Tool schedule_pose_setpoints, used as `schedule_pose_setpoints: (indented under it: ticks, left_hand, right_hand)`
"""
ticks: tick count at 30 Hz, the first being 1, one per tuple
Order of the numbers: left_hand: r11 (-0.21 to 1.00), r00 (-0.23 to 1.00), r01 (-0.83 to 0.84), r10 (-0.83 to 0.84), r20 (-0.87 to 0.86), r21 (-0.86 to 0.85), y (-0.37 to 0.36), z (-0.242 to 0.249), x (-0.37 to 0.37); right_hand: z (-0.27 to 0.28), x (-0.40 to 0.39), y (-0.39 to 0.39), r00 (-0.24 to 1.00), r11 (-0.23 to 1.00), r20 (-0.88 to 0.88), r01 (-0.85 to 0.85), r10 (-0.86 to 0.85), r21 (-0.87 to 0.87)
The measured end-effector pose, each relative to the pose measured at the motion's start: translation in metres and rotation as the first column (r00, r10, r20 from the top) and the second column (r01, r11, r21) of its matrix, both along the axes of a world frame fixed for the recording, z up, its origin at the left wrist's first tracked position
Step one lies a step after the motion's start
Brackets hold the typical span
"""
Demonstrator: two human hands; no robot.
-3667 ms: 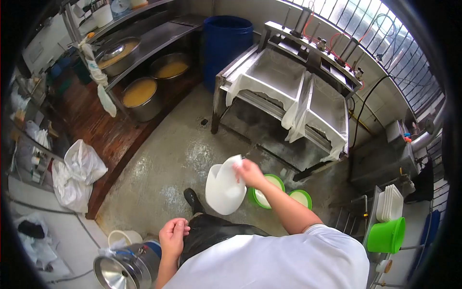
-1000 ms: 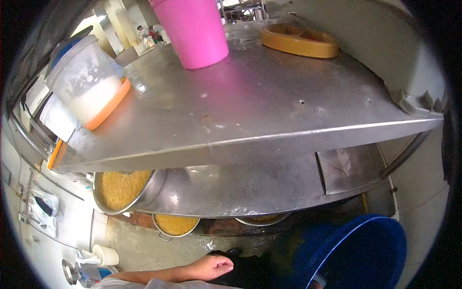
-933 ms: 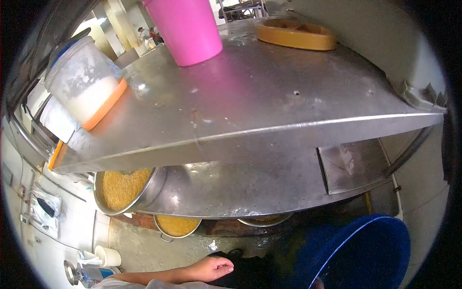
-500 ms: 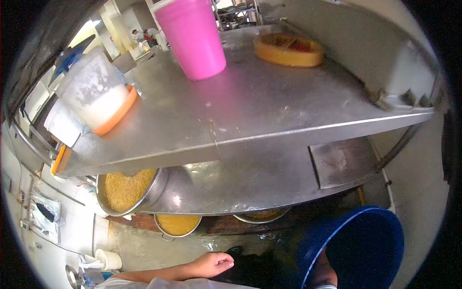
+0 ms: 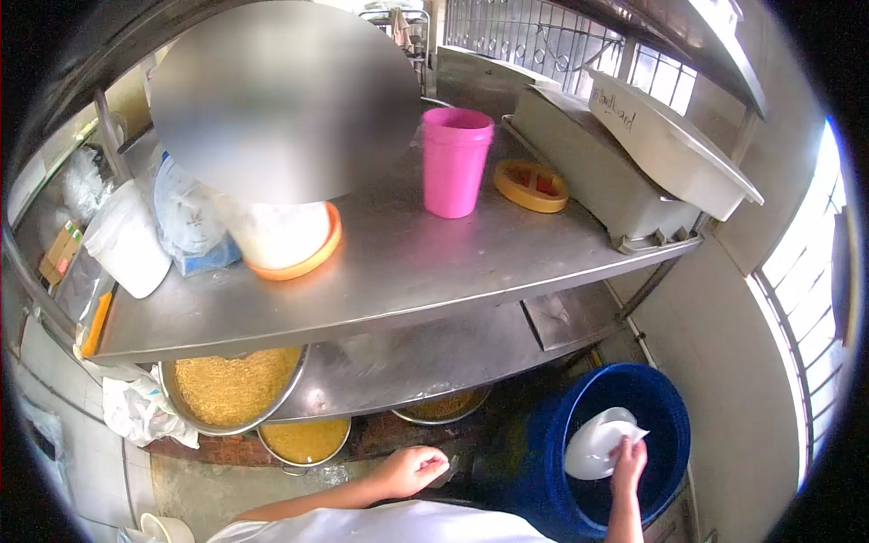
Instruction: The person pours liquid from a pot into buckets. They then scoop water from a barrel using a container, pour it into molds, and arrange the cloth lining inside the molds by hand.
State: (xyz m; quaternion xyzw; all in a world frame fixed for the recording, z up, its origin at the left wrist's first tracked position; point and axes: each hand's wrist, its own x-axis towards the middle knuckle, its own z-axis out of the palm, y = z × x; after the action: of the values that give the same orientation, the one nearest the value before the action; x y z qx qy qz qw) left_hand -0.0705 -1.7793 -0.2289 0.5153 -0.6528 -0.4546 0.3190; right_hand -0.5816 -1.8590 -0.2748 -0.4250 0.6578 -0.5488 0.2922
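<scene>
My right hand [image 5: 628,466] reaches into a large blue barrel [image 5: 672,398] at the lower right. Its fingers grip the edge of a white, curved, thin-walled piece [image 5: 593,445], scoop-like in shape, whose exact kind I cannot make out. The piece is inside the barrel's mouth. At the bottom middle, my left hand [image 5: 414,471] hangs in the air with its fingers curled in and nothing visible in them. Beyond it, below the steel table, are a pan of yellow contents [image 5: 306,442] and a larger bowl of yellow grain-like stuff [image 5: 233,387].
On the steel tabletop [image 5: 389,271] stand a pink tumbler [image 5: 454,167], a yellow round lid [image 5: 532,187], a white tub [image 5: 131,240] and a clear container with an orange rim [image 5: 299,244]. Grey and white bins [image 5: 665,136] line the right side. A large blurred oval hides the upper left.
My right hand has come up within the barrel, and the white piece now shows in it. The view has shifted, bringing the bins into sight. My left hand stays curled.
</scene>
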Motion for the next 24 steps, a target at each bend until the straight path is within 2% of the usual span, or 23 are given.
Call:
schedule_pose_setpoints:
  ticks: [1,2,4,6,8,9,10,12,13,14,15,18,19,20,21,22,24]
  left_hand:
    - [1.0,0.999,0.01,-0.01,-0.033,-0.009,0.005,0.002,0.009]
    - [1.0,0.998,0.016,-0.017,-0.062,-0.022,0.009,0.004,0.019]
    - [0.997,0.991,0.074,-0.076,-0.11,-0.025,0.018,-0.001,0.042]
    - [0.987,0.985,0.162,-0.162,-0.055,-0.001,0.027,0.012,0.07]
    - [0.961,0.963,0.252,-0.26,-0.067,-0.111,0.032,-0.001,0.092]
    - [0.958,0.96,0.266,-0.274,-0.063,-0.111,0.035,0.0,0.101]
    - [0.94,0.942,0.322,-0.331,-0.063,-0.117,0.038,0.002,0.106]
    - [0.908,0.909,0.401,-0.41,-0.073,-0.119,0.042,0.005,0.113]
    - [0.887,0.887,0.445,-0.456,-0.078,-0.121,0.044,0.007,0.111]
    - [0.853,0.851,0.508,-0.519,-0.085,-0.12,0.048,0.008,0.106]
    - [0.826,0.826,0.538,-0.556,-0.086,-0.17,0.051,0.016,0.102]
    - [0.77,0.769,0.613,-0.633,-0.09,-0.178,0.07,0.023,0.08]
    - [0.768,0.763,0.632,-0.64,-0.09,-0.098,0.078,0.04,0.077]
    - [0.78,0.766,0.622,-0.623,-0.156,-0.063,0.085,0.028,0.07]
    - [0.758,0.749,0.652,-0.648,-0.14,-0.021,0.089,0.03,0.066]
    - [0.744,0.734,0.667,-0.665,-0.138,-0.031,0.095,0.032,0.061]
    - [0.722,0.724,0.684,-0.654,-0.219,0.104,0.099,0.003,0.048]
  right_hand:
    - [0.041,0.018,0.025,0.99,0.998,-0.13,0.056,-0.059,-0.033]
    - [0.051,0.019,0.044,0.983,0.981,-0.098,0.138,-0.153,-0.139]
    - [0.108,0.044,0.092,0.915,0.949,-0.32,0.161,-0.246,-0.27]
    - [0.144,0.061,0.141,0.845,0.904,-0.356,0.297,-0.399,-0.308]
    - [0.19,0.096,0.186,0.792,0.862,-0.362,0.384,-0.492,-0.331]
    - [0.202,0.106,0.209,0.769,0.846,-0.363,0.426,-0.525,-0.321]
    - [0.215,0.117,0.233,0.775,0.855,-0.372,0.41,-0.51,-0.318]
    - [0.235,0.156,0.273,0.687,0.783,-0.392,0.46,-0.612,-0.418]
    - [0.248,0.165,0.305,0.663,0.798,-0.445,0.506,-0.602,-0.326]
    - [0.253,0.176,0.332,0.62,0.769,-0.459,0.557,-0.636,-0.313]
    - [0.258,0.188,0.357,0.589,0.777,-0.518,0.554,-0.62,-0.3]
    - [0.271,0.247,0.423,0.451,0.777,-0.668,0.541,-0.591,-0.323]
    - [0.277,0.266,0.442,0.486,0.766,-0.654,0.6,-0.579,-0.232]
    - [0.282,0.289,0.456,0.634,0.755,-0.454,0.637,-0.627,-0.153]
    - [0.287,0.302,0.467,0.588,0.754,-0.528,0.636,-0.613,-0.167]
    - [0.286,0.308,0.484,0.59,0.729,-0.5,0.672,-0.634,-0.131]
    - [0.288,0.311,0.509,0.429,0.677,-0.69,0.726,-0.584,-0.122]
